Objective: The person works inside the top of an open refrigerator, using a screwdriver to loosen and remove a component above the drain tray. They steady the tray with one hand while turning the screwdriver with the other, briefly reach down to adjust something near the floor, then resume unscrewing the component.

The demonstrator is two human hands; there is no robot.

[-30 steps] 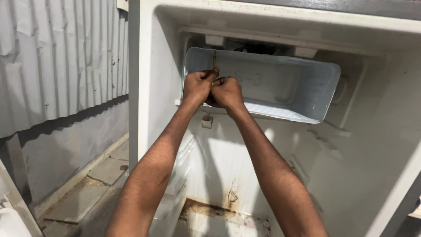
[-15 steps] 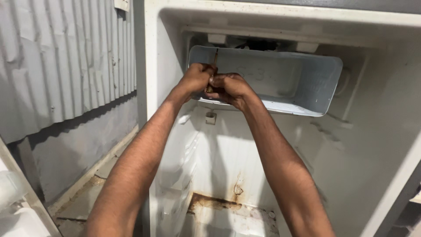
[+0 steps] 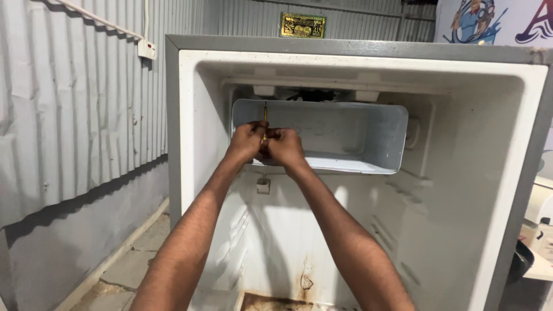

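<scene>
Both my arms reach into an open, doorless white fridge cabinet (image 3: 495, 173). My left hand (image 3: 247, 141) and my right hand (image 3: 285, 147) are clasped together at the front left corner of the pale metal freezer box (image 3: 368, 135) near the top. They grip a thin tool with a yellowish shaft (image 3: 265, 112) that points straight up along the box's left inner wall. Its handle is hidden inside my fingers, and its tip is too small to make out.
A corrugated metal wall (image 3: 75, 115) runs along the left, with a white switch box (image 3: 147, 49) on it. A small white clip (image 3: 263, 185) sits below the freezer box. Rust stains mark the cabinet's floor (image 3: 288, 299). White items lie at the far right edge (image 3: 541, 230).
The view has pulled back and tilted up, so the whole cabinet top shows. My hands stay clasped on the tool at the same corner of the freezer box.
</scene>
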